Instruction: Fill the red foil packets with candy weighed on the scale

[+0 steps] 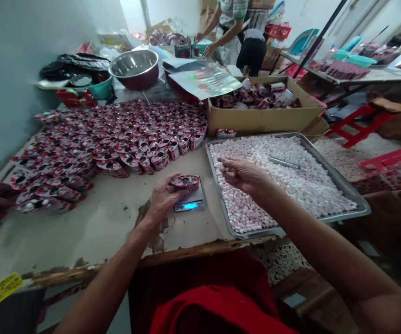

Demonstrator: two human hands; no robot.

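My left hand [160, 200] has its fingers around a small oval printed container [185, 182] with a dark opening on top. The container is on a small digital scale [196, 195] with a lit blue display. Above the left part of a metal tray [363, 208], my right hand [244, 175] has its fingers pinched together; whatever they may hold is hidden. Small white and pale pink pellets [252, 215] fill the tray. On the pellets lies a shiny metal tube [283, 162].
Many similar containers [127, 125] crowd the table's left side. Behind the tray stands a cardboard box [263, 119] of more containers, with shiny sheets [207, 82] at its left. A metal bowl [134, 69] sits farther back. Another person [233, 25] works there. Red stools [356, 121] are at right.
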